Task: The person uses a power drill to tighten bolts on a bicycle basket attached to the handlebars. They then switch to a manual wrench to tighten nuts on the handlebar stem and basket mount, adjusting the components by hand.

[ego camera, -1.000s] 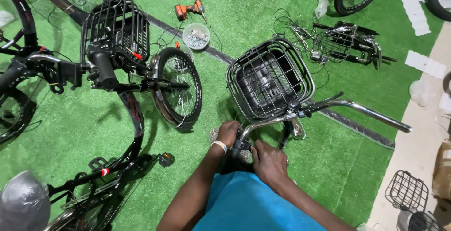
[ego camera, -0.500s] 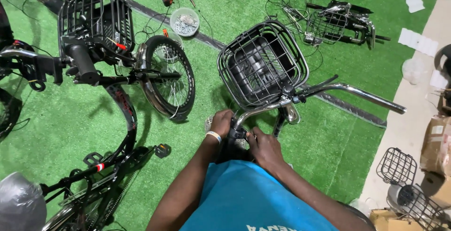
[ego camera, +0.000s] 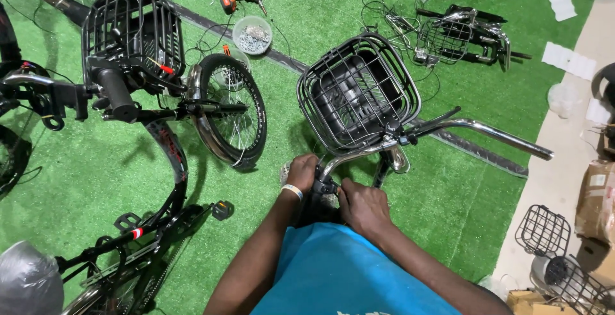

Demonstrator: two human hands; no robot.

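View's crept closer over the last second; my hands haven't left the handlebar stem (ego camera: 325, 187), so I'm still on the same fastening spot. Left hand (ego camera: 301, 173) is curled round it below the black basket (ego camera: 356, 94). Right hand (ego camera: 362, 207) pinches something at the clamp, fingers narrow, probably a bolt, too hidden to call.

brown cardboard boxes (ego camera: 596, 199) | right edge, on pale floor | white label on top
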